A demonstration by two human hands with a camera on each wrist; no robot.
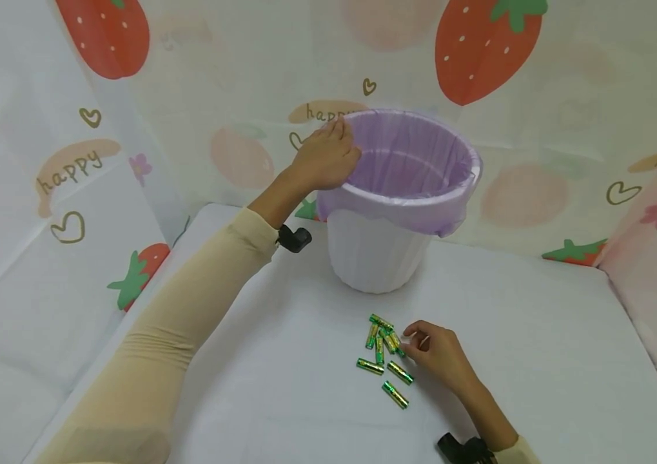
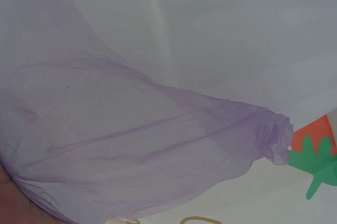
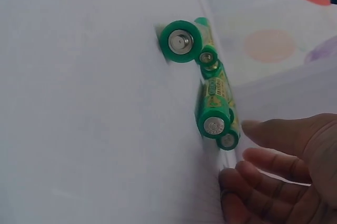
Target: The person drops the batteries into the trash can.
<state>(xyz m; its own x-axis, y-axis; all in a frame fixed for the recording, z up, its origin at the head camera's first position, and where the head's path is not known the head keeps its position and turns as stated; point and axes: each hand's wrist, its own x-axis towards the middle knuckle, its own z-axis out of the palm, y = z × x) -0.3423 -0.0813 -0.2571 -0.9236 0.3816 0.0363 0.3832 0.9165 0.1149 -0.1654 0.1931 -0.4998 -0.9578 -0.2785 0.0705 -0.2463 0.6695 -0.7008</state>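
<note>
My left hand (image 1: 328, 153) grips the left rim of a white trash can (image 1: 377, 254), lined with a purple plastic bag (image 1: 403, 207) folded down over the rim. The left wrist view is filled mostly by the hanging bag (image 2: 142, 139) and the can's pale wall (image 2: 226, 45). In front of the can lie several green-and-gold batteries (image 1: 370, 367), loosely grouped. Just right of them is my right hand (image 1: 441, 354), fingers loosely bent and thumb apart. Its thumb tip is close beside a battery (image 3: 214, 109) in the right wrist view; nothing sits between thumb and fingers.
A white cloth (image 1: 282, 386) covers the table. Behind the can hangs a pale backdrop (image 1: 189, 116) printed with strawberries and hearts, which continues along the left and right sides. Each wrist wears a small black camera (image 1: 294, 238).
</note>
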